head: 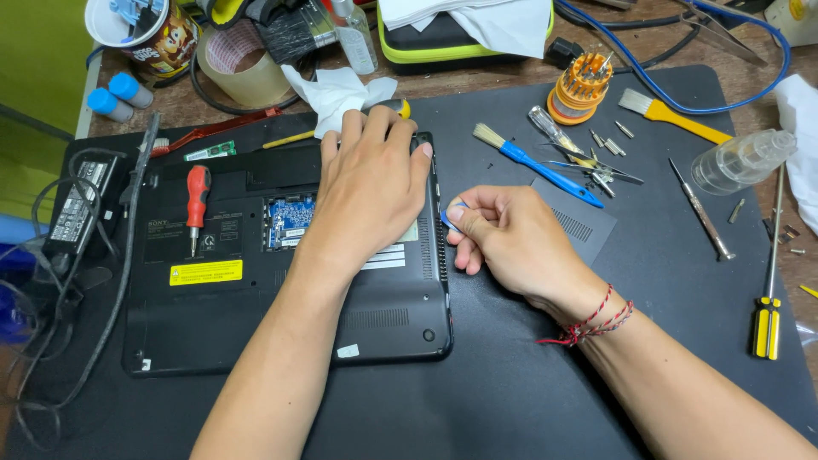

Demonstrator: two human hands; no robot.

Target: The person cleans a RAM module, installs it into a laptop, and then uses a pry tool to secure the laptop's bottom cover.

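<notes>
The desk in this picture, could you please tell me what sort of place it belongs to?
Probably an electronics repair bench: an opened laptop lies underside up on a dark mat, with a red screwdriver on it and a bit holder nearby.

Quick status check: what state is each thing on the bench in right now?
Laptop: bottom up, one panel off, blue board exposed.
Left hand: flat on laptop.
Right hand: pinching blue pick at laptop's edge.
Red screwdriver: lying on laptop.
Cover panel: off, on mat.
Clear bottle: on its side.
</notes>
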